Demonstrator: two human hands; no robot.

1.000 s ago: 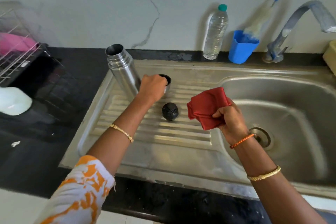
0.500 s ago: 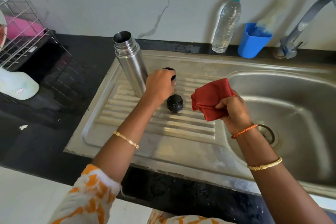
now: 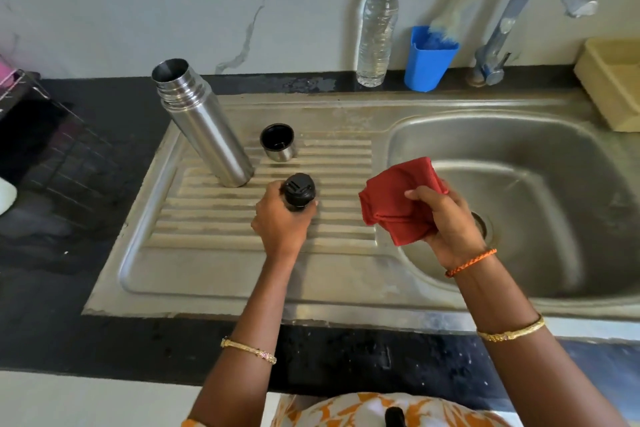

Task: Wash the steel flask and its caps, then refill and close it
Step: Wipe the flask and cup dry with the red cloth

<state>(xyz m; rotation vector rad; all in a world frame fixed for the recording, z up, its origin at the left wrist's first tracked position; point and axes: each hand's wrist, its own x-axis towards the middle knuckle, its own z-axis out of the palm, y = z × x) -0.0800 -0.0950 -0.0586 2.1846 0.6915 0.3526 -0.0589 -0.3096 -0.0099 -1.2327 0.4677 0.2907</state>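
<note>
Now left hand (image 3: 281, 218) grips the black stopper (image 3: 299, 191) (held upright), right hand (image 3: 446, 222) clutches red cloth (image 3: 394, 204).

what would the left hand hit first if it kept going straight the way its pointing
Probably the steel cup cap, open side up beyond the left hand and the black stopper it holds; depth is hard to judge.

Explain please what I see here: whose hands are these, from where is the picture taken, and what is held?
No machine here: a person wears a camera on the head, looking down at a steel sink's ribbed draining board. The left hand grips the black round stopper cap. The right hand holds a folded red cloth. On the board stand the open, tall steel flask and, apart from it, the small steel cup cap, its opening facing up. Behind are a clear plastic water bottle and a blue cup.
</note>
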